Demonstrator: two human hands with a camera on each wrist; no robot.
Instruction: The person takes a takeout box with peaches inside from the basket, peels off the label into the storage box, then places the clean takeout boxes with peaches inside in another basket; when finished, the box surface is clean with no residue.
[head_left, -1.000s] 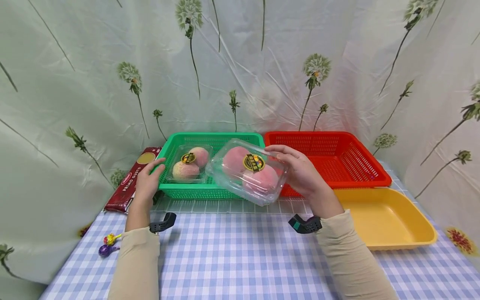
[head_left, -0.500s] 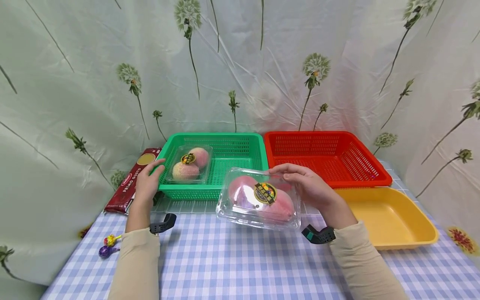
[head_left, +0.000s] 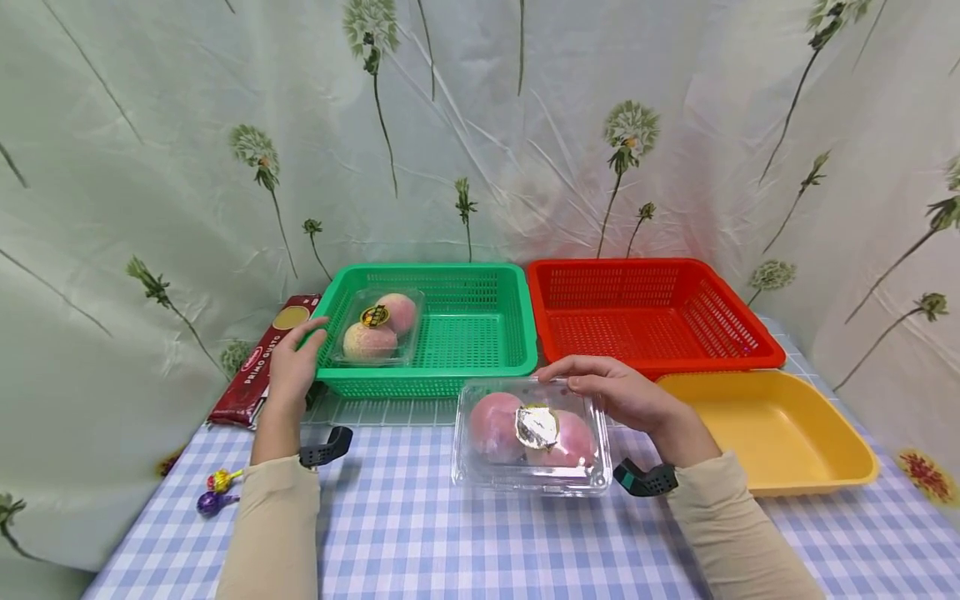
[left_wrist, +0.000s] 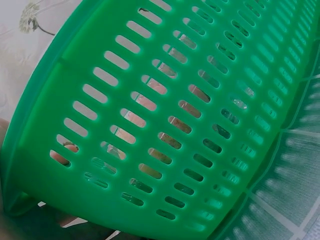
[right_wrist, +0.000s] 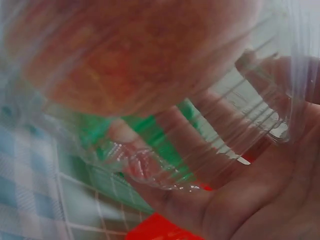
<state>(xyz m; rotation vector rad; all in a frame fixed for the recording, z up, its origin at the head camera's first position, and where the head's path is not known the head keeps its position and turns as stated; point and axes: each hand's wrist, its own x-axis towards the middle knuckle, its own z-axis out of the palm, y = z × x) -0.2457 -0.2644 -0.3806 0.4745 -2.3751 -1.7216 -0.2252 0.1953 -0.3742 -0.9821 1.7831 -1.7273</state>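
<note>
My right hand (head_left: pixel 630 400) grips the right end of a clear plastic clamshell (head_left: pixel 467 471) over the near middle of the table. Two pink peaches (head_left: pixel 495 427) lie in it under a shiny round sticker (head_left: pixel 537 427). In the right wrist view, one peach (right_wrist: pixel 130 55) shows large through the plastic, and my fingers show behind it. At the left front corner of the green basket (head_left: pixel 465 337), my left hand (head_left: pixel 292 367) holds the rim. The slotted basket wall (left_wrist: pixel 165 62) fills the left wrist view. Another clamshell (head_left: pixel 410 354) of two peaches sits in the basket's left half.
A red basket (head_left: pixel 750 362) stands right of the green one, with a yellow tray (head_left: pixel 787 429) before it. A dark red PRIMO GUSTO bag (head_left: pixel 262 362) leans at the left. Two lollipops, yellow (head_left: pixel 221 480) and purple (head_left: pixel 212 502), lie on the checked cloth (head_left: pixel 390 525).
The right hand has brought the clamshell from over the green basket down toward me and slightly right, levelling it from its tilt. The left hand stays on the basket's rim.
</note>
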